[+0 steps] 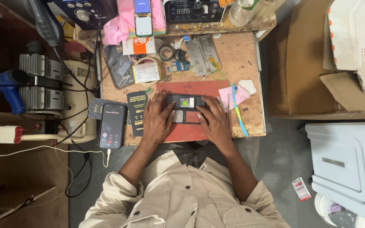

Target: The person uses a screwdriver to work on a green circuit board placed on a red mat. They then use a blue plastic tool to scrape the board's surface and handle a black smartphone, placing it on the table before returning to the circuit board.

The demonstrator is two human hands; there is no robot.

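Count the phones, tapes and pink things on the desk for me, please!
Phones: 3, the one between the left hand and right hand being the flip phone, plus a black phone with lit screen and an upright flip phone.
Tape rolls: 2, the black roll and cream roll.
Pink things: 2, the pink cloth and pink paper.
Total: 7

Even, moderately bright overhead light; soft shadows under the worn wooden tabletop [241, 55]; frame sharp, edges slightly stretched, left side dimmer.
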